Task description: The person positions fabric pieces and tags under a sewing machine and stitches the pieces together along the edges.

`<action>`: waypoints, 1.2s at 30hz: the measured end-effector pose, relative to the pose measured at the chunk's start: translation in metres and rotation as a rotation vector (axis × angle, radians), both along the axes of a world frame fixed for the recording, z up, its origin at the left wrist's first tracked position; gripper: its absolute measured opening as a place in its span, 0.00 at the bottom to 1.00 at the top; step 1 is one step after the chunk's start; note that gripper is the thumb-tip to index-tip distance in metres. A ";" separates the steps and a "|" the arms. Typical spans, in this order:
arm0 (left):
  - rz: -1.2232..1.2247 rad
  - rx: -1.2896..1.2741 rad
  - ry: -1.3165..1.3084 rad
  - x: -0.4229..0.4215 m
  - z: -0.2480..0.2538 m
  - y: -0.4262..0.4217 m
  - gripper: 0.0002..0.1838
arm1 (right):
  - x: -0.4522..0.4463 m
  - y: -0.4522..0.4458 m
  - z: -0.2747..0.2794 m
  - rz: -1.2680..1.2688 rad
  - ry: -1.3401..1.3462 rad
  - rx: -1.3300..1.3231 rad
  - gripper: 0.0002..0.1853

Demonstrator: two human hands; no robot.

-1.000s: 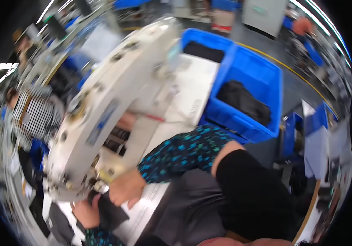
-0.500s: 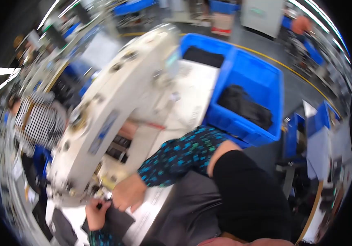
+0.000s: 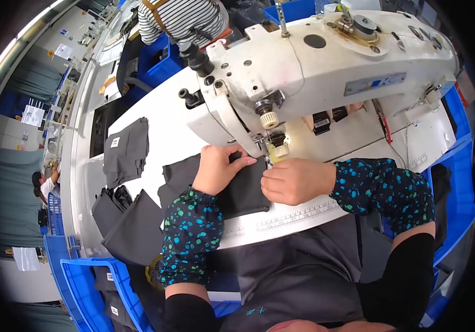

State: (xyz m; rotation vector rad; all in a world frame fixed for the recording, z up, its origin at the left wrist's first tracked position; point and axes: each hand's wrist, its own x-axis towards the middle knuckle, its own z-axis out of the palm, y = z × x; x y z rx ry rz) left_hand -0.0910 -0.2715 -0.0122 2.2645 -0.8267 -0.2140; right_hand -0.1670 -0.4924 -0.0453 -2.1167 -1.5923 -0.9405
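A white sewing machine (image 3: 326, 72) stands across the table, its needle area just beyond my hands. Under my left hand (image 3: 218, 169) lies a dark grey fabric piece (image 3: 246, 191); thumb and fingers pinch its upper edge close to the presser foot. My right hand (image 3: 295, 181) is closed beside the foot, fingers curled at the fabric's right edge; what they hold, if anything, is hidden. Patterned sleeve covers reach over both forearms.
Folded dark fabric pieces (image 3: 127, 149) with a white label lie left on the table, with more dark pieces (image 3: 135, 224) nearer me. Blue bins (image 3: 85, 263) stand at lower left and at right. A red-handled tool (image 3: 385, 124) lies behind the machine. A person in stripes (image 3: 185, 22) is beyond.
My view has swung left and steadied, so the machine now lies across the upper right. Both hands stay by the needle area, now a little apart.
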 end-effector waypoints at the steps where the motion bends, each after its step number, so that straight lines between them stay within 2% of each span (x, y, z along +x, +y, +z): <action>1: -0.010 0.072 -0.164 -0.001 -0.003 -0.002 0.13 | -0.001 0.002 0.000 0.005 0.007 -0.001 0.06; 4: 0.037 0.101 -0.184 -0.002 -0.006 -0.004 0.14 | -0.006 0.002 0.002 -0.010 0.010 0.029 0.06; 6: 0.047 0.125 -0.172 -0.004 -0.003 -0.005 0.13 | -0.013 -0.002 0.005 -0.034 0.087 -0.130 0.11; 12: 0.033 0.165 -0.176 -0.007 0.001 -0.004 0.10 | -0.016 0.000 0.007 -0.047 0.075 -0.145 0.13; 22: 0.084 0.169 -0.121 -0.005 -0.003 -0.008 0.10 | -0.013 -0.004 0.008 -0.036 0.121 -0.157 0.14; 24: 0.102 0.165 -0.111 -0.005 -0.003 -0.010 0.10 | -0.009 -0.005 0.007 -0.037 0.047 -0.059 0.08; 27: 0.113 0.186 -0.111 -0.002 0.001 -0.014 0.11 | -0.007 -0.010 0.006 -0.037 0.092 -0.052 0.08; 30: 0.077 0.154 -0.138 0.006 -0.003 -0.015 0.19 | -0.006 -0.012 0.007 -0.055 0.119 -0.057 0.08; 33: 0.120 0.053 -0.059 0.008 -0.003 -0.016 0.20 | -0.004 -0.012 0.009 -0.074 0.105 -0.048 0.08; 36: 0.107 0.074 -0.067 0.011 -0.004 -0.017 0.20 | -0.003 -0.015 0.012 -0.092 0.151 -0.095 0.08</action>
